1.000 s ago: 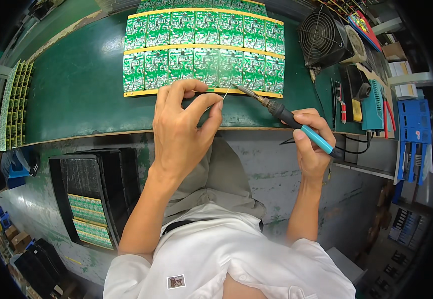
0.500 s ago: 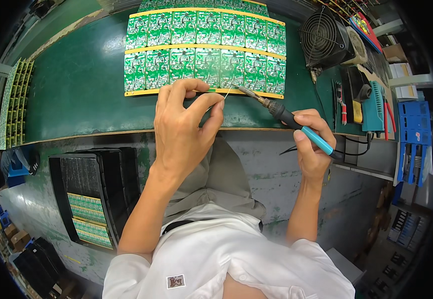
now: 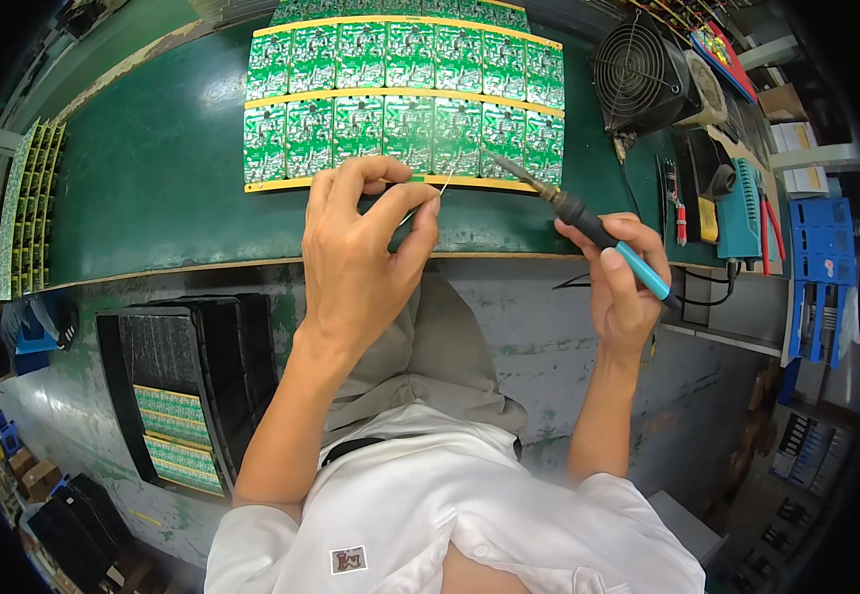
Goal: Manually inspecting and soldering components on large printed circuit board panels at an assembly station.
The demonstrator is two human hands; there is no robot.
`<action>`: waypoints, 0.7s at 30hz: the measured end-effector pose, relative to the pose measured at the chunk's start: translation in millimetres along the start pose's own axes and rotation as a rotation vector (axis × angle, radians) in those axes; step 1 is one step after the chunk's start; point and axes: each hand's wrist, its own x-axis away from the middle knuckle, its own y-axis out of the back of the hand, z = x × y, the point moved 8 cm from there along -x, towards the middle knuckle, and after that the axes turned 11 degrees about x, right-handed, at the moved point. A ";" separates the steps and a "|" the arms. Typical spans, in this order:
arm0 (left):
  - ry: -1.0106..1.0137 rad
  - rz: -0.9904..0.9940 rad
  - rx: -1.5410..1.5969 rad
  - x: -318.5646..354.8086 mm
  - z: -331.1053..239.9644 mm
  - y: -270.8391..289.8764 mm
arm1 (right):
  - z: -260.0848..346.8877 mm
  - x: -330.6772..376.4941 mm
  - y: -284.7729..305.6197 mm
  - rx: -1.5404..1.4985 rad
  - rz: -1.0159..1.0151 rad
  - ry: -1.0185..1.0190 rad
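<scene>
A panel of green circuit boards [image 3: 408, 129] with yellow strips lies on the green worktop, its solder side up. My left hand [image 3: 356, 257] is at the panel's near edge, with thumb and forefinger pinched on a thin solder wire [image 3: 447, 182]. The wire's end points at the lower row of boards. My right hand [image 3: 620, 277] grips a soldering iron [image 3: 580, 216] by its black and teal handle. The iron's tip is over the right part of the lower row, apart from the wire; whether it touches a board I cannot tell.
A black fan [image 3: 640, 77] stands to the right of the panel. Beyond it are a teal iron stand [image 3: 744, 213] and red-handled tools [image 3: 772, 233]. More boards stand upright at the far left [image 3: 32, 208]. A black rack [image 3: 158, 346] with boards is below the table.
The soldering iron has moved up and to the right, its tip drawing away from the solder wire. My right-hand fingers have shifted on the handle. My left hand stays nearly in place.
</scene>
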 end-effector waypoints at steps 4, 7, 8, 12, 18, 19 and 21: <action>-0.003 0.006 0.015 -0.3 0.8 -0.7 | -4.5 -0.1 6.5 -0.163 -0.110 -0.085; -0.030 0.012 0.020 -2.5 -3.6 -1.4 | -6.3 -0.4 26.4 -0.272 -0.184 -0.110; -0.042 0.014 0.026 -3.1 -6.0 -1.3 | -5.7 -0.4 35.2 -0.306 -0.212 -0.115; 0.000 0.038 0.040 -4.3 -9.3 -1.4 | 1.4 -2.7 100.4 -0.274 -0.425 -0.060; -0.008 0.042 0.067 -3.6 -10.1 1.7 | 39.7 15.0 212.0 0.044 -0.907 0.070; 0.014 0.037 0.112 -2.9 -9.2 4.0 | 41.0 13.0 217.8 0.046 -0.913 0.074; 0.036 0.032 0.153 -1.2 -9.2 12.2 | 41.9 6.7 226.5 0.195 -0.950 0.035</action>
